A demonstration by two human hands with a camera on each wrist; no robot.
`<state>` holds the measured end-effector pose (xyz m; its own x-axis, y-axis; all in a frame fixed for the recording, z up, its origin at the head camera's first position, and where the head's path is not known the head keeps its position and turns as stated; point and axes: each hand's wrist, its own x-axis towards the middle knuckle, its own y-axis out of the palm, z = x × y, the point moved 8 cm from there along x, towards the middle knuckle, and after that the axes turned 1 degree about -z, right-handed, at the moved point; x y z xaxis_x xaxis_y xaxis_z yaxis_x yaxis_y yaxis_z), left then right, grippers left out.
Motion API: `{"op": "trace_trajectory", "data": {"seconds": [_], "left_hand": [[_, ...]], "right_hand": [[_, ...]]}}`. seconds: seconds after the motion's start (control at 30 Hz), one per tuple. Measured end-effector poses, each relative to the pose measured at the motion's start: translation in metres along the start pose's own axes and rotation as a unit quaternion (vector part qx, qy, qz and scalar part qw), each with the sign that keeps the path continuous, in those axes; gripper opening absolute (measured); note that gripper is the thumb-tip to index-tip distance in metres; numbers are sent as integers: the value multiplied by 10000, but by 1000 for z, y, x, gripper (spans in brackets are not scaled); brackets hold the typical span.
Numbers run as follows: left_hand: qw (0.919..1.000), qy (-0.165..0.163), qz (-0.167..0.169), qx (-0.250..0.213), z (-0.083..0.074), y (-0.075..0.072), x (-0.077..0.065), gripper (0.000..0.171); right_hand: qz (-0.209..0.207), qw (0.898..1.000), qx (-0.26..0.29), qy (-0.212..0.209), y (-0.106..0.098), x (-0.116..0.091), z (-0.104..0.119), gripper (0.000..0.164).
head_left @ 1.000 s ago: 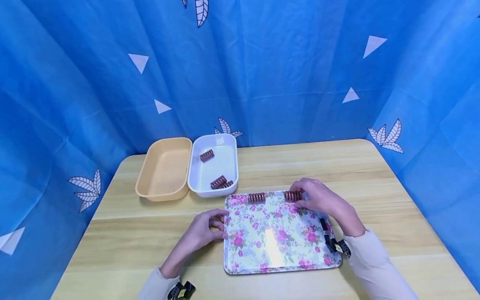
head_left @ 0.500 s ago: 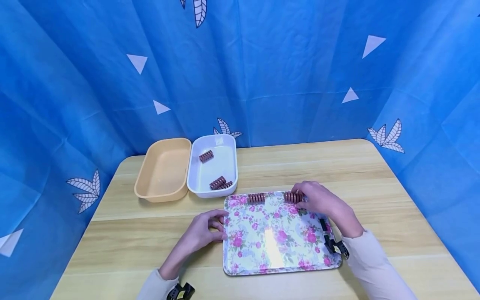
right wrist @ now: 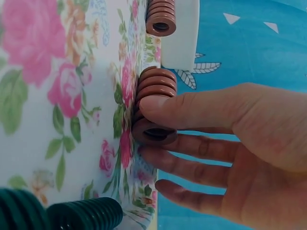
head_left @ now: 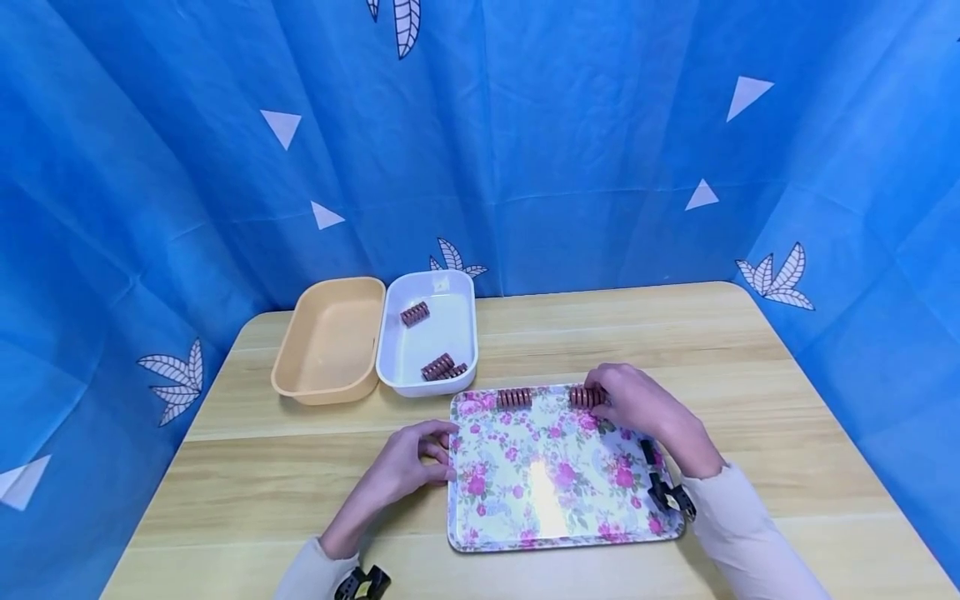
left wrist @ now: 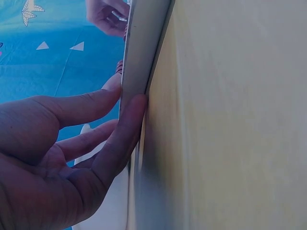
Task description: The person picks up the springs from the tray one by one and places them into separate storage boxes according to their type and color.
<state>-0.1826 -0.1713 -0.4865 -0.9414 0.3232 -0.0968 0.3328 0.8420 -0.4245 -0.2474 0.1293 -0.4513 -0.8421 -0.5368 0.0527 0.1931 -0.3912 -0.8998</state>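
A white tray (head_left: 517, 467) with a pink floral print lies on the table. My left hand (head_left: 408, 458) grips its left edge, thumb at the upper rim and a finger against the side, as the left wrist view (left wrist: 72, 143) shows. Along the tray's far edge lie two brown coil springs. My right hand (head_left: 637, 400) holds the right one, a brown spring (right wrist: 156, 86), with the thumb on its coils and fingers behind it. The other brown spring (head_left: 514, 398) lies to its left, apart from it. Two dark green springs (right wrist: 86, 213) show at the bottom left of the right wrist view.
Beyond the tray to the left stands a white bin (head_left: 427, 287) with several brown springs (head_left: 437, 367) inside. An orange bin (head_left: 330, 337) sits beside it. Behind the wooden table (head_left: 600, 333) hangs a blue curtain (head_left: 570, 167).
My right hand has shifted slightly, staying at the right-hand spring. My left hand, the tray and the bins keep their places.
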Motion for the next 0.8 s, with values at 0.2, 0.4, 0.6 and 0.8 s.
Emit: {"op": "trace_trajectory", "data": {"seconds": [0.2,0.4,0.6,0.8], "left_hand": [[9999,37,-59,74,-2,-1,1,62],[9997,59,-89,229,1,-1,3,60],[9999,-29,-24,154,5,2,2,59],[9999,-31,8,104,7,3,3,59]], "right_hand": [[-82,9998,-94,-180,-4,-1,2,19],[-110,9992,-69,-379,-9,-3,6,24],[-58,9993,40,-376,-10,-4,5,22],[-77,9996,93,-268,-12,-4,3,26]]}}
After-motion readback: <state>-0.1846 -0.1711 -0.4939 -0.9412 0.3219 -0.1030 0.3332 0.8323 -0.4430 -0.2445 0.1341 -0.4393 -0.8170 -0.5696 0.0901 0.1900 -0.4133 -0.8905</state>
